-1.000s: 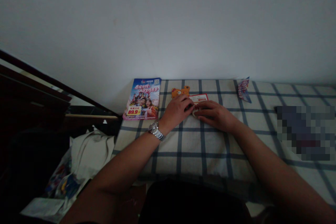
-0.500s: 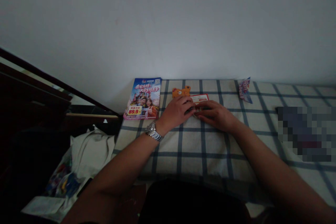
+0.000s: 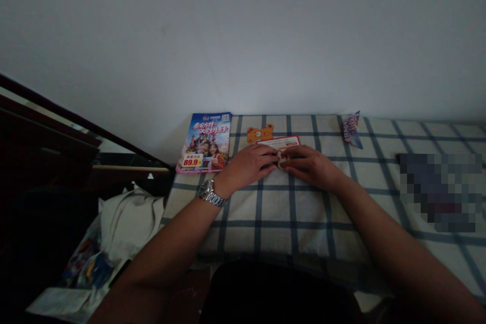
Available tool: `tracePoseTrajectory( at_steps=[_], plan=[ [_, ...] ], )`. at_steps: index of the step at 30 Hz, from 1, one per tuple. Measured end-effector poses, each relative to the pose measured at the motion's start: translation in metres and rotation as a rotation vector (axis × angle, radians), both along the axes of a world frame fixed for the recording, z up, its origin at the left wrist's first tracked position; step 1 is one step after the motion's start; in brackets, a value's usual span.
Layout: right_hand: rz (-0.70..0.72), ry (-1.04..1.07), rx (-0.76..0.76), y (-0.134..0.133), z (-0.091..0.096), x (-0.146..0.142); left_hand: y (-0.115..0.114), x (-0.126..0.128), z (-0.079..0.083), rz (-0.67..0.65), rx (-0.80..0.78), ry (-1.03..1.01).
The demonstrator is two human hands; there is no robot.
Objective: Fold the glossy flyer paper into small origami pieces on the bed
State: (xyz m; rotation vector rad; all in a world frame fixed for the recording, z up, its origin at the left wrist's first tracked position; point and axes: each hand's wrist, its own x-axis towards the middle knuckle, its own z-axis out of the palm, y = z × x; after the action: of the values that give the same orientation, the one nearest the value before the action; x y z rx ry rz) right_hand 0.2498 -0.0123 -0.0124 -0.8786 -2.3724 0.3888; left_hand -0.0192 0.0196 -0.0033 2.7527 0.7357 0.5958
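Observation:
My left hand (image 3: 248, 166), with a metal watch (image 3: 211, 193) on its wrist, lies low over the checked cloth with fingers bent inward. Facing it, my right hand (image 3: 314, 168) has its fingertips brought together. Between both sets of fingertips is a small white-and-brown piece (image 3: 281, 159), mostly covered by the fingers, and its exact kind cannot be made out. Just behind the hands lies a white card with a red border (image 3: 283, 142), its front part hidden. An orange bear-shaped cutout (image 3: 260, 133) lies at the card's left, partly covered by my left hand.
A glossy flyer stack (image 3: 207, 142) lies left on the checked cloth (image 3: 243, 235). A folded printed paper (image 3: 352, 130) stands near the wall (image 3: 281, 50). Farther right is a blurred-out dark item (image 3: 436, 192). Below left are a white bag (image 3: 131, 220) and a dark rail (image 3: 83, 121).
My left hand has shifted slightly left and its fingers have flattened, uncovering more of the bear cutout, the card and the small piece. The right hand has barely moved.

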Motion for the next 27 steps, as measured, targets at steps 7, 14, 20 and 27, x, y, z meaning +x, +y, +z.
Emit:
tracePoseTrajectory(
  at_steps=[7,14,20,27],
  plan=[
    [-0.001,0.02,-0.003,-0.0008,0.0002,-0.0003,-0.0024,0.0017,0.0001,0.008,-0.004,0.009],
    [-0.026,0.017,0.004,-0.0011,-0.0002,-0.0006,-0.0059,0.0059,0.0004,0.009,0.007,-0.016],
    [-0.043,0.016,0.011,-0.0006,-0.0018,0.0014,-0.0076,0.0077,-0.0022,0.016,0.03,-0.013],
    [-0.052,0.012,0.021,-0.0007,-0.0021,0.002,-0.0099,0.0074,0.0014,-0.003,0.01,0.004]
  ],
)
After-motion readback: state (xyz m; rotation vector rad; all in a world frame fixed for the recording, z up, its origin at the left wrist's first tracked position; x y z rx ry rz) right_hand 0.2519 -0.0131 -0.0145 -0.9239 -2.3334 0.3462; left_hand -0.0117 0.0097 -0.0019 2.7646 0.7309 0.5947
